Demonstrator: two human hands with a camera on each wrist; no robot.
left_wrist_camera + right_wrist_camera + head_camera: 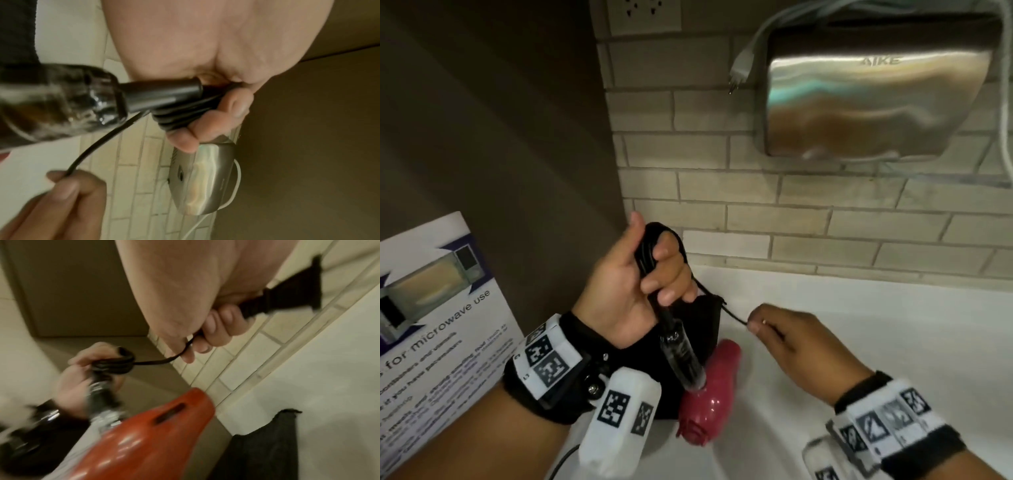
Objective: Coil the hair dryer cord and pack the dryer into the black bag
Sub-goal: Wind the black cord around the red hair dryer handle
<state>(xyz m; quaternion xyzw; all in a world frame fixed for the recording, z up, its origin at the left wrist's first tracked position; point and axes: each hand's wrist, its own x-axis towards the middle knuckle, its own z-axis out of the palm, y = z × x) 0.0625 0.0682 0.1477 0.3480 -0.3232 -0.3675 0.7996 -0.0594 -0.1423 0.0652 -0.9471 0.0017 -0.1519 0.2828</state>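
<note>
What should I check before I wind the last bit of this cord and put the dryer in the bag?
1. Coil held firm: ok. The left hand grips the cord loops where the cord leaves the handle.
2. Plug end in hand: ok. The right hand holds the cord near the plug.
3. Loose stretch free of snags: ok. The cord runs clear between the hands.
4. Dryer steady: cannot tell. It tilts from the left hand over the counter.
5. Bag mouth open: cannot tell.
</note>
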